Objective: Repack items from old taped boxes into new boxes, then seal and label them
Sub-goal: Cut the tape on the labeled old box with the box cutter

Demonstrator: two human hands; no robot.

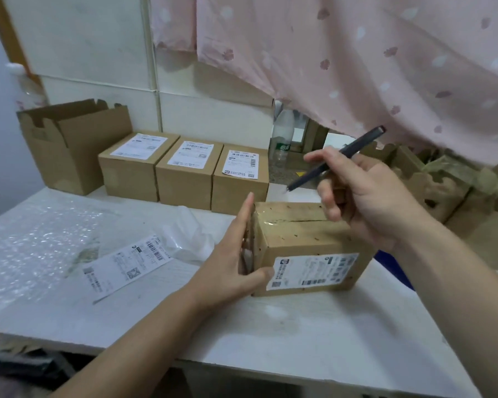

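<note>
**Old box steadied, pen raised above it**

At the far left of the white table (270,326) stands an open empty box (69,145) with its flaps up. A sheet of bubble wrap (32,242) lies on the table nearer the person. A loose shipping label (127,265) lies flat just right of the wrap, and a crumpled clear plastic bag (190,237) sits beyond it. Along the far wall three sealed boxes (187,170) stand side by side, touching, each with a white label on top.

The left hand (233,254) rests against the left end of the old taped box (305,239). Its fingers are straight and pressed together flat on that end, and the thumb lies along the near face. The box sits on the table near the middle, taped along its top seam, with a printed label (311,271) on its near face beside the thumb.

The right hand (368,196) hovers over the far right of the box and pinches a dark pen (334,159) between thumb and fingers. The pen's tip points down and left, clear of the cardboard. Behind it a plastic bottle (282,133) stands by the wall. At the far right lie worn opened boxes (437,185) under a pink curtain (357,53).
</note>
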